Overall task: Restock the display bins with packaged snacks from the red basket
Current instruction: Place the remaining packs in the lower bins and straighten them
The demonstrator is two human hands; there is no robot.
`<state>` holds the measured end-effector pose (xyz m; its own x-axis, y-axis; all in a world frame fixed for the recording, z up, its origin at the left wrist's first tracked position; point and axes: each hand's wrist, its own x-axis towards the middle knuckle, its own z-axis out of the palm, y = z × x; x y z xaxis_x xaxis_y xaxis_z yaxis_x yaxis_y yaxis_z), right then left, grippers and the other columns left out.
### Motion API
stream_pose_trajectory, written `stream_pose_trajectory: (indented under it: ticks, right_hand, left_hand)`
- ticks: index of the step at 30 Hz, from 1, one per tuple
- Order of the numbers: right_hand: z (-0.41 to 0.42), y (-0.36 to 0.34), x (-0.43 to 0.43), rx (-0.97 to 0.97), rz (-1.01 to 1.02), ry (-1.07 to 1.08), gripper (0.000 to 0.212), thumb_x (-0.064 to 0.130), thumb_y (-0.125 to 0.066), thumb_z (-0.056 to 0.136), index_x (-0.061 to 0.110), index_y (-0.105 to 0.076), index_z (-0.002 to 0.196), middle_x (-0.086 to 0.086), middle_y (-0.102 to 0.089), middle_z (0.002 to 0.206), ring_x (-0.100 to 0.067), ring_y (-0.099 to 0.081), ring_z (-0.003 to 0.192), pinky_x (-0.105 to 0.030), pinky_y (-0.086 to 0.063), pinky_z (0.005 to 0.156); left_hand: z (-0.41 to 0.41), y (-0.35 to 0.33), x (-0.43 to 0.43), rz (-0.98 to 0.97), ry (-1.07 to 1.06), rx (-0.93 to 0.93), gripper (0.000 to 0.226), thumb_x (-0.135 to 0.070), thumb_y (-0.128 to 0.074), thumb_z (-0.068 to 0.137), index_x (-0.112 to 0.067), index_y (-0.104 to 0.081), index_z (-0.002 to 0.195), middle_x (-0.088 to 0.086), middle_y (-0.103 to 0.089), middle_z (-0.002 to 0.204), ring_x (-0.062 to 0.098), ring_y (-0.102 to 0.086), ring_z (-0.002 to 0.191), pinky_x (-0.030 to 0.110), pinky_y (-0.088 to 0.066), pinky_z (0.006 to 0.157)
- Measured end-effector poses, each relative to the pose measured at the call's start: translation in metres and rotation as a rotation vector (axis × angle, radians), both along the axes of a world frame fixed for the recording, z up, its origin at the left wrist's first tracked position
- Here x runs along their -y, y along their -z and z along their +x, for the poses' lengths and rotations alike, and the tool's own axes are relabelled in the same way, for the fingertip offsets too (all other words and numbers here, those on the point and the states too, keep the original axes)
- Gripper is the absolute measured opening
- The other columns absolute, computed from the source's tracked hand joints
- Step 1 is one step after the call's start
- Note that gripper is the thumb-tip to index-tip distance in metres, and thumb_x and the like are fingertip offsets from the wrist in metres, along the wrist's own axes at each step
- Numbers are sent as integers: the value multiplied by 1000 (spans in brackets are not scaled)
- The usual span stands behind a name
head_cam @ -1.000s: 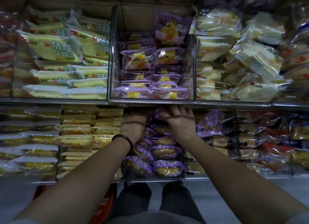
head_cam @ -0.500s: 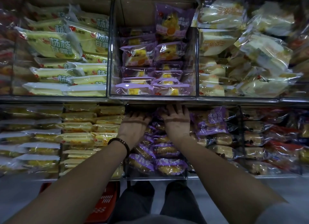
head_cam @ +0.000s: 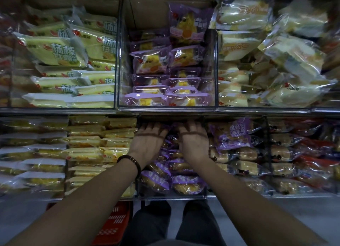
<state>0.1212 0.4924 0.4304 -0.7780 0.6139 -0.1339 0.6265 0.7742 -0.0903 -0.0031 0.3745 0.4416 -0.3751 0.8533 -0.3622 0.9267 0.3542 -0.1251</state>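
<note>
Both my hands reach into the lower middle display bin, which holds several purple-wrapped snack packs. My left hand, with a dark bead bracelet on the wrist, lies flat on the packs at the bin's back left. My right hand lies flat beside it on the packs at the back. The fingertips of both hands are hidden under the shelf edge above. The red basket stands on the floor below, beside my left leg, partly hidden by my left arm.
The clear upper middle bin holds more purple packs. Yellow-green packs fill the upper left bin, pale cake packs the upper right. Yellow packs lie lower left, mixed purple and red packs lower right.
Both hands have pushed a little deeper towards the back of the lower bin, and the view has shifted slightly; more of the red basket shows below.
</note>
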Motion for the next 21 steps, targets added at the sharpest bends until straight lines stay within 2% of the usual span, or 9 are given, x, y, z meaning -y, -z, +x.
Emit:
stream_pose_trajectory:
  ticks: [3,7,9,12,15,18,21]
  right_hand:
    - [2,1,19,118,-66,0,42,32,-61,90,21,-65,130,-17,-65,122,-38,-63,108,-46,-51,90]
    - [-7,3,19,240,-119,7,49,43,-41,100,21,-53,143,-16,-50,146,-38,-48,130,-50,-41,104]
    - [-14,4,11,262,-165,22,49,45,-34,103,24,-54,143,-13,-43,153,-37,-42,137,-50,-36,108]
    - [-24,-4,-2,305,-281,29,53,42,-41,98,25,-48,148,-10,-41,157,-35,-40,141,-48,-36,113]
    - [-23,-20,-10,344,-372,10,53,34,-53,93,23,-50,145,-12,-49,151,-37,-49,136,-44,-44,110]
    - [-7,-27,-13,278,-301,-50,54,29,-64,92,22,-51,144,-12,-56,141,-35,-55,128,-41,-48,103]
    - [3,-22,-10,300,-243,-133,55,31,-66,94,19,-47,144,-11,-57,137,-34,-58,123,-41,-48,97]
  left_hand:
    - [8,8,3,-52,-50,47,89,-49,-60,94,-22,-14,167,12,-24,169,35,-30,153,50,-29,123]
    - [10,16,-7,-59,-175,148,76,-48,-32,102,-23,-3,169,9,-10,175,35,-14,160,55,-17,127]
    - [10,16,-13,-66,-223,172,78,-50,-31,100,-26,-2,168,6,-10,175,34,-13,159,56,-16,127]
    - [6,16,-17,-11,-230,183,78,-51,-36,93,-31,-17,166,4,-29,166,32,-30,150,51,-28,121]
    - [3,8,-11,72,-207,181,72,-51,-43,89,-27,-37,157,6,-48,150,32,-50,132,44,-44,108]
    - [0,3,-1,70,-163,153,61,-40,-59,92,-22,-45,149,12,-54,141,34,-55,125,45,-49,101]
    - [-3,5,8,26,-89,151,59,-44,-58,95,-27,-47,150,8,-55,144,31,-52,130,45,-47,106]
